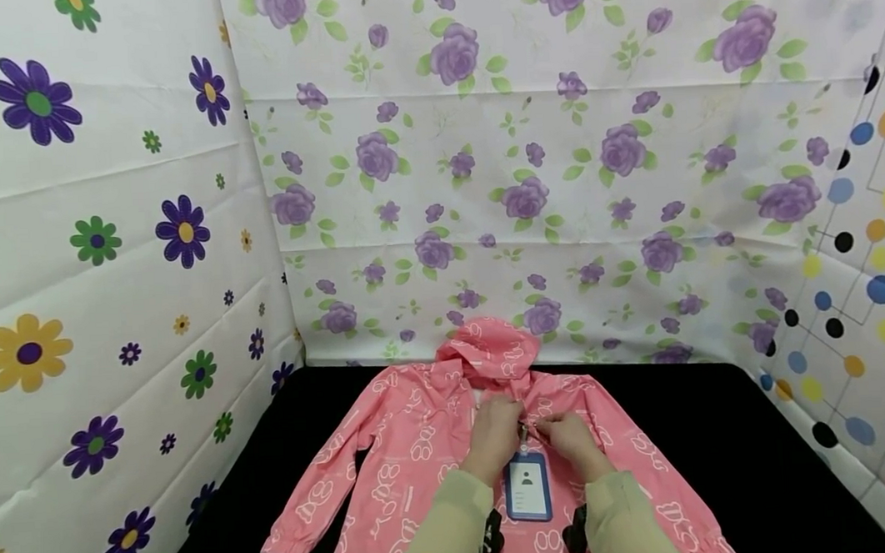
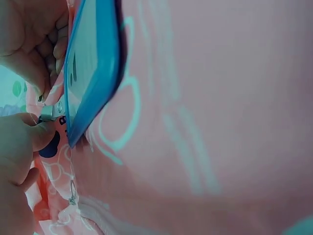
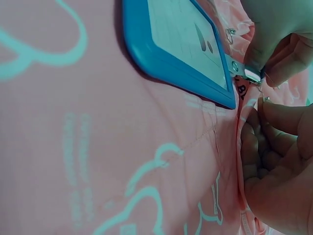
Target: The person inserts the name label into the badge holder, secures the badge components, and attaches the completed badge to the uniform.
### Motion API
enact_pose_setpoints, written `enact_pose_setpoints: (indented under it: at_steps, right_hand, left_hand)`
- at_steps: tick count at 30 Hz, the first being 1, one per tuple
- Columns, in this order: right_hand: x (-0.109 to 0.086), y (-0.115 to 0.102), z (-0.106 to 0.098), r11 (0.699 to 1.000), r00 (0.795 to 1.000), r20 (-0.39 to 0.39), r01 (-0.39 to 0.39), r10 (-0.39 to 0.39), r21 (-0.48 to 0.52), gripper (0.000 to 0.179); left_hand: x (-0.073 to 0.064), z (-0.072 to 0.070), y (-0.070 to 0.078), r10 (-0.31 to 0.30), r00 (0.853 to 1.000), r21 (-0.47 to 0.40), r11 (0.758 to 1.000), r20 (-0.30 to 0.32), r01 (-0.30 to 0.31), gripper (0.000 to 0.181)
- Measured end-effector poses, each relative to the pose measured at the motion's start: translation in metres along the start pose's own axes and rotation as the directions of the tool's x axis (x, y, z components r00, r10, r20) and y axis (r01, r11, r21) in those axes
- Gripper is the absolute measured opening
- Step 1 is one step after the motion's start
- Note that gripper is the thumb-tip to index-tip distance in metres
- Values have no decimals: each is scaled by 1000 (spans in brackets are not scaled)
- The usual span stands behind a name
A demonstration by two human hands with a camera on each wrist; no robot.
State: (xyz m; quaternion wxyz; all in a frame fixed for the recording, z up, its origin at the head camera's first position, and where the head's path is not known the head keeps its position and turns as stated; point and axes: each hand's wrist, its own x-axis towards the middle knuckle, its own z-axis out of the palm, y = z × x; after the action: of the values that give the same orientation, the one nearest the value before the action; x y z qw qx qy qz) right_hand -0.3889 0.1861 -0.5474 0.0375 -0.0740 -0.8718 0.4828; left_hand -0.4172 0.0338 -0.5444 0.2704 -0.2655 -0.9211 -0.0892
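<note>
A pink hooded jacket (image 1: 421, 445) with white cartoon outlines lies spread on the black table. On its chest rests a badge holder (image 1: 547, 488) with a blue frame and a white card. My left hand (image 1: 496, 432) pinches the metal badge clip (image 3: 252, 75) at the holder's top between thumb and fingers. Close beside it, my right hand (image 1: 571, 441), fingers curled, pinches the jacket's front; a small metal piece (image 3: 266, 99) shows at its thumb tip. In the left wrist view the badge holder (image 2: 105, 93) partly covers the right fingers.
The jacket's hood (image 1: 491, 345) points away from me, its sleeves spread to both sides. A zipper pull (image 2: 73, 199) shows near the collar. Black table (image 1: 721, 429) extends to the right. Flowered cloth (image 1: 527, 163) hangs behind, with patterned cloths left and right.
</note>
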Motion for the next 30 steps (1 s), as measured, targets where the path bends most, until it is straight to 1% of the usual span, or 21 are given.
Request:
enact_pose_setpoints:
  at_steps: [3, 6, 10, 13, 16, 18, 22, 25, 30]
  right_hand:
    - [1, 0, 0, 1000, 1000, 5, 13, -13, -4, 29]
    - [1, 1, -1, 999, 999, 7, 35, -34, -21, 26]
    - [1, 2, -1, 997, 998, -4, 65, -65, -48, 25]
    - [2, 3, 0, 997, 998, -7, 67, -68, -49, 25]
    - [3, 4, 1, 996, 998, -4, 69, -70, -58, 25]
    - [3, 5, 1, 994, 996, -4, 84, -85, -73, 25]
    - [3, 5, 1, 992, 995, -3, 97, -97, -86, 26]
    - [2, 4, 0, 991, 995, 0, 95, -96, -89, 26]
    - [0, 3, 1, 987, 994, -9, 107, -109, -122, 24]
  left_hand:
    - [1, -2, 0, 4, 999, 3, 1000, 42, -4, 17]
    - [0, -4, 1, 30, 996, 10, 999, 78, -31, 15]
    - [-1, -6, 3, 66, 990, 28, 997, 126, -70, 13]
    - [-2, -6, 4, 69, 985, 31, 997, 156, -75, 13]
    - [-3, -5, 5, 67, 984, 33, 997, 164, -73, 14]
    - [-4, -4, 6, 68, 984, 39, 996, 162, -75, 14]
    - [-5, -3, 6, 79, 984, 57, 994, 158, -88, 15]
    - [-5, -3, 6, 84, 983, 52, 994, 161, -94, 15]
    - [-5, 0, 6, 100, 982, 72, 991, 161, -113, 15]
